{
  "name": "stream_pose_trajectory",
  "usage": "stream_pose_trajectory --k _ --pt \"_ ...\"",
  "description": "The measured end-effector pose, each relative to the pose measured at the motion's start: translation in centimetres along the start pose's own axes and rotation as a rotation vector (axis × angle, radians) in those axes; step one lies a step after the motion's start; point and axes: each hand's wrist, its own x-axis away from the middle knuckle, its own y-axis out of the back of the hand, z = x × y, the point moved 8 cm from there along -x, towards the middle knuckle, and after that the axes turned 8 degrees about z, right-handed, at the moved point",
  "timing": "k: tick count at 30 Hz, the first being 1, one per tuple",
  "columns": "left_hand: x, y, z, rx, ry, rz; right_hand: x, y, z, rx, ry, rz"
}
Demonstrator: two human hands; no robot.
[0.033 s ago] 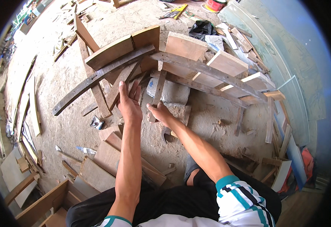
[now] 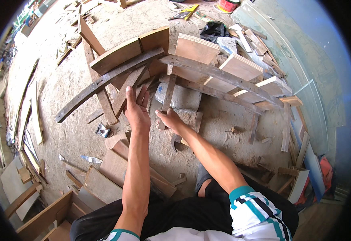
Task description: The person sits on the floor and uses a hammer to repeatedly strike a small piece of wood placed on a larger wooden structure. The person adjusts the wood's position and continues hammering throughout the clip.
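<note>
My right hand [image 2: 170, 119] is closed around the lower end of a short wooden leg [image 2: 168, 94] of a wooden frame. The frame has long dark rails [image 2: 223, 79] with pale boards [image 2: 195, 49] across them. My left hand [image 2: 138, 112] has its thumb and fingers apart, palm partly turned up, against a slanting wooden piece [image 2: 123, 96] of the left section. Some of its fingertips are tucked among the wood. Behind my hands a grey concrete block [image 2: 183, 98] sits under the frame. A dark curved metal tool head [image 2: 176, 143] lies partly hidden by my right forearm.
Plywood offcuts [image 2: 105, 180] lie by my left knee, near an open wooden box [image 2: 49, 213]. Long strips [image 2: 36, 114] are on the floor at left. Glass sheets [image 2: 304, 76] lean at right. Farther off are a yellow-and-black handsaw [image 2: 188, 13] and a red bucket [image 2: 226, 5].
</note>
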Motion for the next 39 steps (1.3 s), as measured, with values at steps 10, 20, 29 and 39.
stream_pose_trajectory --k 10,20,29,39 --pt "-0.4 1.3 -0.3 -0.027 0.058 -0.003 0.5 0.7 0.5 -0.251 0.03 0.043" --pt "-0.6 1.3 -0.3 -0.032 0.06 0.013 -0.1 1.9 0.1 -0.152 -0.033 -0.057" --pt "-0.6 0.8 -0.4 -0.106 0.062 0.047 -0.5 2.4 -0.1 0.062 -0.018 -0.088" --pt "-0.5 0.9 -0.2 -0.149 0.073 0.033 1.8 0.1 -0.2 -0.138 -0.04 0.132"
